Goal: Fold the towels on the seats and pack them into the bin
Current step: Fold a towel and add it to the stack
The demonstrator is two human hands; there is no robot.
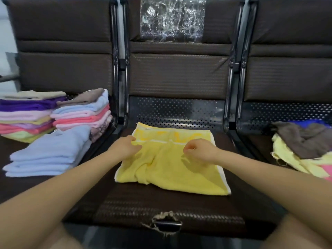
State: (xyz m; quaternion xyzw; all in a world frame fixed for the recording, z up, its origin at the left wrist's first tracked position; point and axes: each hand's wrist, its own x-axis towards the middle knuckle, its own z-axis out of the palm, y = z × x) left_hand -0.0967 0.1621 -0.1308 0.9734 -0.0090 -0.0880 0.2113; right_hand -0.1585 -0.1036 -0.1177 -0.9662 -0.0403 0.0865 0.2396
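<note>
— Both hands grip it?
— Yes: left hand (125, 147) and right hand (199, 150) pinch the yellow towel (172, 169) lying on the middle seat (172, 209).
— Around them?
— Left, folded light-blue towels (52, 153) and a stacked pile (53, 114); right, an unfolded heap (301, 150).

Brightness: you get even, fairly bright indoor light; colours read clearly.
Shadows: soft, short ones under your hands on the yellow towel (168, 168).
Glare: the plastic sheet (172, 19) on the middle backrest glints white.
Distortion: wide-angle bend; seat frames bow at the edges.
Sharpness: slightly soft overall; your near forearms blur most.
</note>
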